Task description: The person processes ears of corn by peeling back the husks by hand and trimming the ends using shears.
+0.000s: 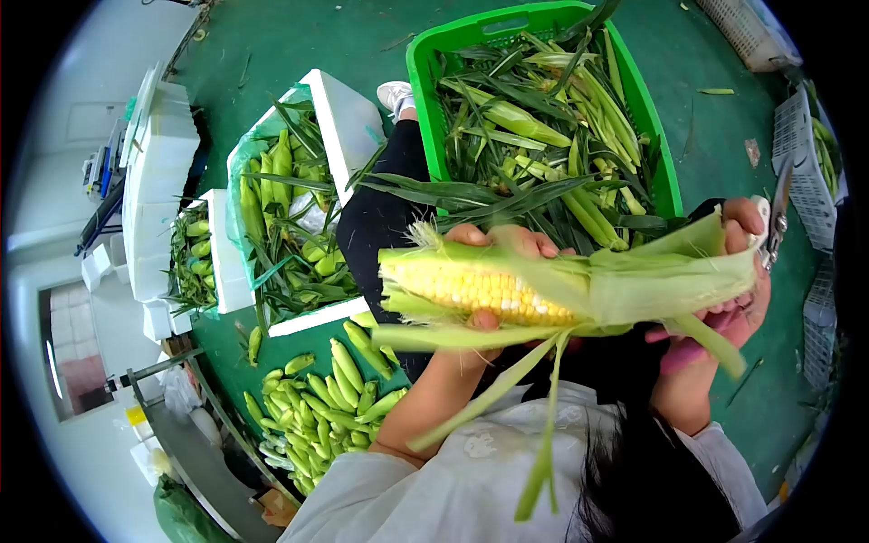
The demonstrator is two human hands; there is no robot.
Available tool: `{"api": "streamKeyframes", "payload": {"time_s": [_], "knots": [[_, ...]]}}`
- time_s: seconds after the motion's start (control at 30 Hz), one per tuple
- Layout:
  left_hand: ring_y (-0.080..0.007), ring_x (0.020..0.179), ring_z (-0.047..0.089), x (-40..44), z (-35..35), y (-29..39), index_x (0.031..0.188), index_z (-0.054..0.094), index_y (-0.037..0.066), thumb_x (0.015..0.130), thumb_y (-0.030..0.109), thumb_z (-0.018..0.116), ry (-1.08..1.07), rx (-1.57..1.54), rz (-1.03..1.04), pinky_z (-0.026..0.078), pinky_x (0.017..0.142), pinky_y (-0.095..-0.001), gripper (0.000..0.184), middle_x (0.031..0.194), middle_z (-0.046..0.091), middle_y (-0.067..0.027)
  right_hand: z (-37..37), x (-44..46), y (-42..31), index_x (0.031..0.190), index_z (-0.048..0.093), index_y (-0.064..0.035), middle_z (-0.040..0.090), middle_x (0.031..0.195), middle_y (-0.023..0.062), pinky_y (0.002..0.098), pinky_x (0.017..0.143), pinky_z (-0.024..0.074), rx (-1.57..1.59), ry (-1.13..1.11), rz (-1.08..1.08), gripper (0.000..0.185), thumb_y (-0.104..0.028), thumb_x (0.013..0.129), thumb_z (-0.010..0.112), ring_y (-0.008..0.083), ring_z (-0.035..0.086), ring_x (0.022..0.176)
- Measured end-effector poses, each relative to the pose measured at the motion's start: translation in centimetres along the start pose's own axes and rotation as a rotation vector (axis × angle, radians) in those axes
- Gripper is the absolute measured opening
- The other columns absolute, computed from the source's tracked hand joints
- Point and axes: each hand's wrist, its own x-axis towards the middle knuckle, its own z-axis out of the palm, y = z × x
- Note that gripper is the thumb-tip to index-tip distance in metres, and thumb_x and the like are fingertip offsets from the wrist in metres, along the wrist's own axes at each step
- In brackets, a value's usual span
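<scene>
An ear of corn [493,291] lies across the front of my body, its yellow kernels bared at the left half and its pale green husk peeled toward the right. My left hand [520,242] is closed around the cob, fingers over the top and thumb below. My right hand [747,271] is closed at the stem end, where the loosened husk [661,285] gathers. It also holds a metal-bladed tool [777,213] with a white handle; its exact kind is unclear. Strips of husk hang below the cob, partly blurred.
Ahead stands a green crate [665,149] full of husks and leaves. White foam boxes [348,127] holding corn are at the left, beside a pile of trimmed ears [330,403] on the green floor. White plastic baskets [801,158] line the right side.
</scene>
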Motion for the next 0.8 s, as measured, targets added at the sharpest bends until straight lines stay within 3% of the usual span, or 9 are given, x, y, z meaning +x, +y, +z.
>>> {"api": "streamKeyframes", "payload": {"time_s": [0.1, 0.27, 0.37, 0.4, 0.5, 0.57, 0.67, 0.7, 0.8], "knots": [[-0.0324, 0.116, 0.051, -0.5, 0.2, 1.2, 0.132, 0.041, 0.022, 0.078, 0.029, 0.084, -0.04, 0.019, 0.038, 0.039, 0.108, -0.0593, 0.069, 0.116, 0.052, -0.0128, 1.9, -0.2, -0.1, 0.101, 0.035, -0.0119, 0.037, 0.075, -0.0034, 0.0225, 0.052, 0.0357, -0.012, -0.053, -0.146, 0.005, -0.009, 0.1, 0.039, 0.0054, 0.037, 0.06], [-0.0316, 0.115, 0.051, -0.4, 0.5, 2.7, 0.127, 0.041, 0.022, 0.077, 0.032, 0.083, -0.124, 0.119, 0.139, 0.037, 0.109, -0.0601, 0.066, 0.114, 0.053, -0.0121, -0.1, -0.5, -1.2, 0.103, 0.033, -0.0145, 0.035, 0.075, -0.0029, 0.021, 0.058, 0.0317, 0.004, -0.225, -0.004, 0.02, -0.007, 0.095, 0.05, 0.0073, 0.034, 0.063], [-0.0315, 0.115, 0.051, 0.0, 0.3, 4.6, 0.125, 0.044, 0.017, 0.075, 0.031, 0.085, -0.128, 0.372, 0.137, 0.039, 0.108, -0.0543, 0.066, 0.114, 0.053, -0.0136, -1.0, 0.3, -2.0, 0.114, 0.036, -0.0079, 0.037, 0.076, -0.0015, 0.025, 0.063, 0.0345, -0.565, -0.072, -0.071, 0.033, -0.013, 0.09, 0.059, 0.0094, 0.036, 0.066], [-0.0314, 0.115, 0.051, 0.3, -0.1, 5.4, 0.124, 0.045, 0.016, 0.075, 0.031, 0.086, -0.141, 0.505, 0.12, 0.04, 0.107, -0.0528, 0.066, 0.115, 0.053, -0.014, 0.0, 0.5, -1.7, 0.122, 0.038, 0.0007, 0.042, 0.075, 0.0007, 0.0257, 0.063, 0.0354, -0.78, 0.122, -0.141, 0.044, -0.016, 0.089, 0.062, 0.0101, 0.039, 0.068], [-0.0255, 0.113, 0.051, 1.3, -1.7, 6.7, 0.127, 0.048, 0.011, 0.071, 0.028, 0.087, -0.299, 0.904, 0.026, 0.043, 0.099, -0.0415, 0.07, 0.123, 0.052, -0.0146, 0.7, 2.9, -2.5, 0.122, 0.044, 0.0043, 0.05, 0.079, 0.0015, 0.0239, 0.061, 0.0389, -1.045, -0.113, -0.052, 0.045, -0.021, 0.089, 0.063, 0.0093, 0.045, 0.065], [-0.0209, 0.11, 0.05, 1.1, -0.8, 6.5, 0.138, 0.042, 0.011, 0.073, 0.023, 0.085, -0.192, 0.902, -0.253, 0.042, 0.097, -0.0356, 0.079, 0.124, 0.051, -0.0115, 2.9, 2.2, -0.8, 0.119, 0.053, 0.0048, 0.061, 0.083, 0.0052, 0.0231, 0.06, 0.0447, -1.244, -0.044, 0.022, 0.04, -0.012, 0.086, 0.067, 0.0094, 0.056, 0.07], [-0.0206, 0.115, 0.049, 1.3, -0.3, 5.9, 0.156, 0.019, 0.013, 0.078, 0.008, 0.079, -0.244, 0.894, -0.367, 0.04, 0.099, -0.0349, 0.099, 0.128, 0.049, -0.01, 5.7, 3.3, 2.4, 0.116, 0.056, 0.0, 0.062, 0.089, 0.0039, 0.0239, 0.065, 0.0459, -1.359, -0.385, 0.338, 0.046, -0.016, 0.078, 0.077, 0.0093, 0.057, 0.073], [-0.021, 0.118, 0.048, 1.2, 0.0, 6.1, 0.157, 0.017, 0.013, 0.079, 0.006, 0.077, -0.245, 0.98, -0.413, 0.04, 0.101, -0.0359, 0.099, 0.131, 0.048, -0.0104, 5.5, 3.9, 3.2, 0.115, 0.056, -0.003, 0.062, 0.089, 0.0032, 0.0268, 0.066, 0.0478, -1.436, -0.62, 0.258, 0.047, -0.02, 0.078, 0.079, 0.011, 0.059, 0.074], [-0.023, 0.127, 0.047, 1.1, -1.6, 7.0, 0.158, 0.01, 0.012, 0.082, 0.006, 0.074, -0.472, 1.241, -0.534, 0.038, 0.107, -0.0364, 0.1, 0.144, 0.043, -0.0127, 4.2, 5.3, 4.9, 0.114, 0.056, -0.0045, 0.06, 0.088, 0.0017, 0.0309, 0.066, 0.0486, -1.533, -0.879, 0.156, 0.039, -0.018, 0.083, 0.074, 0.0138, 0.06, 0.075]]}}
